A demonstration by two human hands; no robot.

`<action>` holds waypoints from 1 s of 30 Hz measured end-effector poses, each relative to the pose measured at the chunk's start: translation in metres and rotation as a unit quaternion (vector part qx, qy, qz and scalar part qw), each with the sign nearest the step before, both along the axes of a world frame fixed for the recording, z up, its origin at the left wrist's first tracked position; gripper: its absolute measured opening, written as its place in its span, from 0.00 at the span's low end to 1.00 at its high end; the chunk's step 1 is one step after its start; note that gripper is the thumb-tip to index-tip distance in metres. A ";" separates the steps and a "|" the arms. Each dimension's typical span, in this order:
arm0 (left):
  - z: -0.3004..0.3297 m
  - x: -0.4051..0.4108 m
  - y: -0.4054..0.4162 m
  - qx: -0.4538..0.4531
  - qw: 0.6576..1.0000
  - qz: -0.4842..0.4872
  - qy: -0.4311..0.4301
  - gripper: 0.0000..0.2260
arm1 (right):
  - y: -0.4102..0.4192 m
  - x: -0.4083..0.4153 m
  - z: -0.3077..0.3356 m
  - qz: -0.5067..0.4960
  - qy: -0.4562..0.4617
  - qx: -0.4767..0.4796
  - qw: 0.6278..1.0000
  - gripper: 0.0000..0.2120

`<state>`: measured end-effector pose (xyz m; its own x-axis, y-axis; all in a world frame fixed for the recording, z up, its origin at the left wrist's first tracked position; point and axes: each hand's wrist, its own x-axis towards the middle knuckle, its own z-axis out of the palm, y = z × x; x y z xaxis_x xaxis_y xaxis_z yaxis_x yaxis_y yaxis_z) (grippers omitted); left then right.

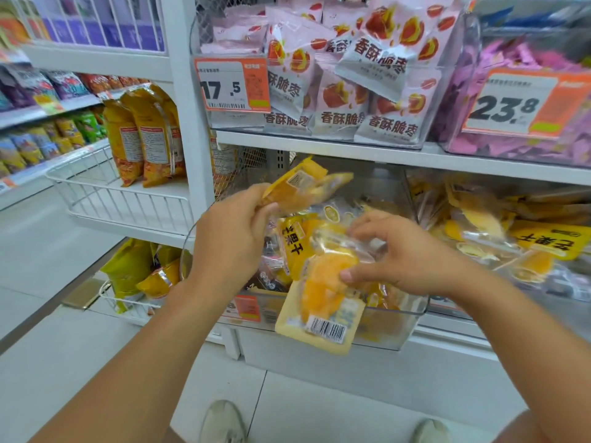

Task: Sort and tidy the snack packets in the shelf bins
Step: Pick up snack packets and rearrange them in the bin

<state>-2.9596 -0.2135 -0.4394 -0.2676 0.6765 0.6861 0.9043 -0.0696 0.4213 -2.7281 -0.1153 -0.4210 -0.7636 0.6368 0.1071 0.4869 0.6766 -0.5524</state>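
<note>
The fingers of the left hand are curled round a yellow packet, which is held tilted above the clear bin on the lower shelf. A second mango packet is pinched between the thumb and bent fingers of the right hand and hangs over the bin's front rim, barcode lowermost. The bin's other packets are largely hidden behind both hands, and its orange price label is partly covered by the left forearm.
</note>
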 end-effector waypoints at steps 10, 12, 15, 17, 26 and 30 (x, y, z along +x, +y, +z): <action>-0.016 0.032 0.000 0.027 0.994 -0.094 0.044 0.09 | -0.001 0.034 0.016 -0.089 0.327 -0.131 0.932 0.12; -0.015 0.042 0.001 0.067 0.990 -0.099 0.071 0.10 | -0.003 0.040 0.018 -0.090 0.382 -0.083 0.916 0.10; -0.012 0.053 0.002 0.133 0.984 -0.071 0.092 0.11 | -0.005 0.043 0.010 -0.155 0.395 -0.074 0.903 0.09; -0.011 0.057 0.006 0.153 0.979 -0.082 0.104 0.10 | -0.004 0.040 0.003 -0.222 0.402 -0.184 0.869 0.08; -0.028 0.079 0.024 0.046 0.967 -0.245 0.060 0.16 | -0.011 0.037 0.003 -0.227 0.430 -0.443 0.753 0.16; -0.028 0.076 0.027 0.001 0.954 -0.299 0.019 0.14 | -0.025 0.031 0.018 -0.128 0.413 -0.542 0.720 0.34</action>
